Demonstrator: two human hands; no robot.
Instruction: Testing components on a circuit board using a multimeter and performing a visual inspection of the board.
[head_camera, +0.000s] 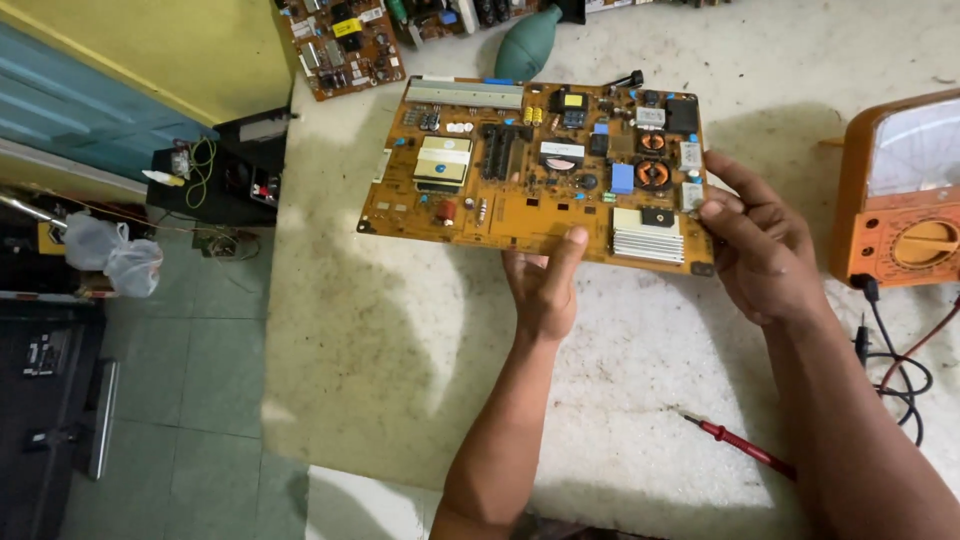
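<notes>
circuit board (535, 175) above table (400, 340) | meter (900, 195) right of it | probe (745, 447) on table near edge

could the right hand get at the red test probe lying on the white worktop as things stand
Probably yes, once it lets go: the right hand grips the orange circuit board, but the red test probe lies uncovered on the white worktop just below its forearm.

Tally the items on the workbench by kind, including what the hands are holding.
Circuit boards: 2, one held, one at the back
Orange multimeter: 1
Red test probe: 1
Green rubber blower bulb: 1
Total: 5
</notes>
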